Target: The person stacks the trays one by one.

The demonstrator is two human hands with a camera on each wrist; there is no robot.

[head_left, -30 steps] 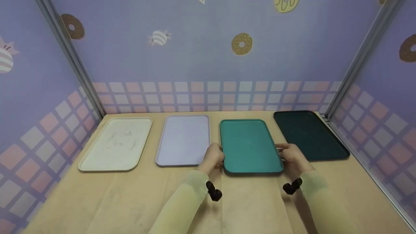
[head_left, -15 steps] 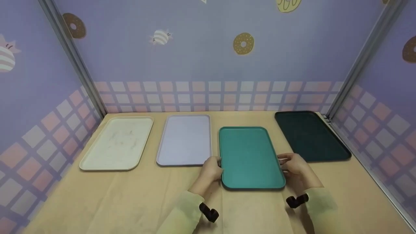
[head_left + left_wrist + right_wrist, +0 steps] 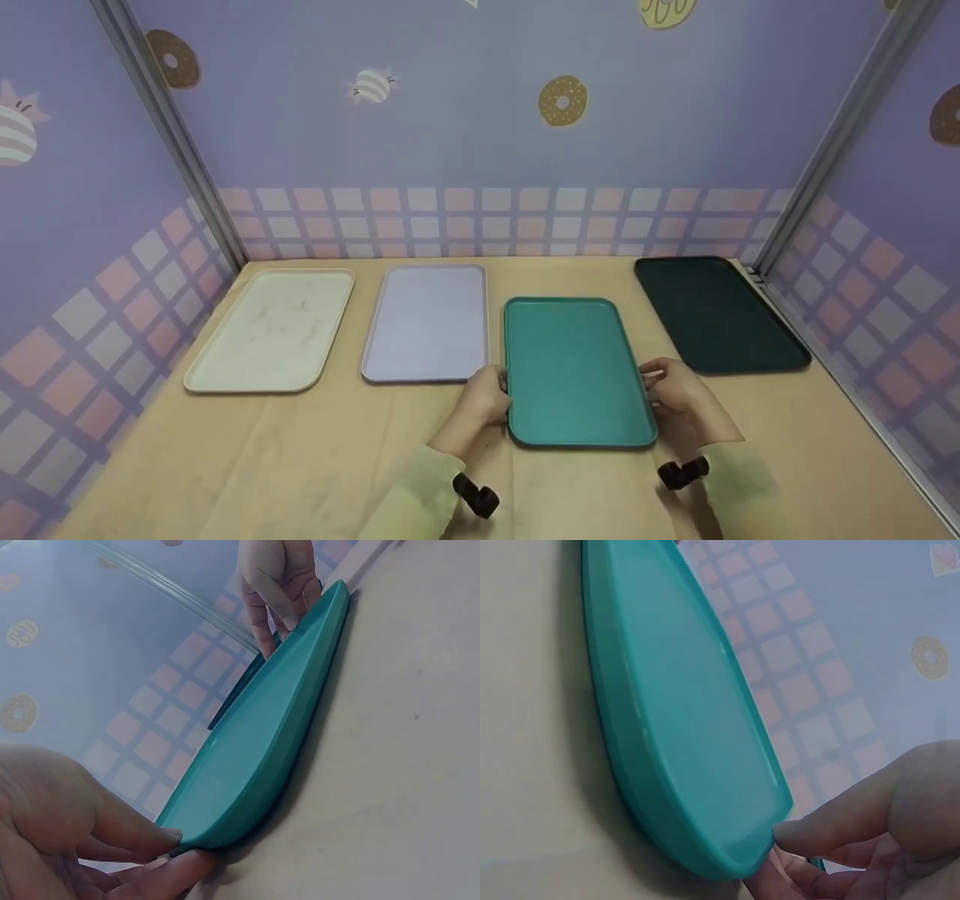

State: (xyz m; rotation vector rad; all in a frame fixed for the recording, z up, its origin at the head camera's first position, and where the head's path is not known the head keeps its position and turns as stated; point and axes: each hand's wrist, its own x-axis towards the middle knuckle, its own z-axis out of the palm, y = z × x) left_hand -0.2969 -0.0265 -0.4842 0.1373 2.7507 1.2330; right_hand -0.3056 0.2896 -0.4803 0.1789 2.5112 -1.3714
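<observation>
A teal tray (image 3: 577, 375) lies between my two hands, right of centre on the table. At its left edge my left hand (image 3: 484, 394) pinches the rim, thumb above and fingers beneath, as the left wrist view shows. On the opposite edge my right hand (image 3: 673, 386) grips the rim with thumb (image 3: 802, 834) on top and fingers under it. Both wrist views show the teal tray (image 3: 240, 742) very low over the tabletop; whether it touches is hard to tell. The fingertips under the rim are hidden.
A lilac tray (image 3: 427, 322) lies just left of the teal one, and a cream tray (image 3: 270, 330) farther left. At the right lies a dark green tray (image 3: 720, 313). Patterned walls (image 3: 465, 135) enclose the wooden table (image 3: 300, 465) at the back and sides.
Both hands have drawn the teal tray toward the front edge of the table, mostly in the first half second and only slightly since. The other trays stay in place.
</observation>
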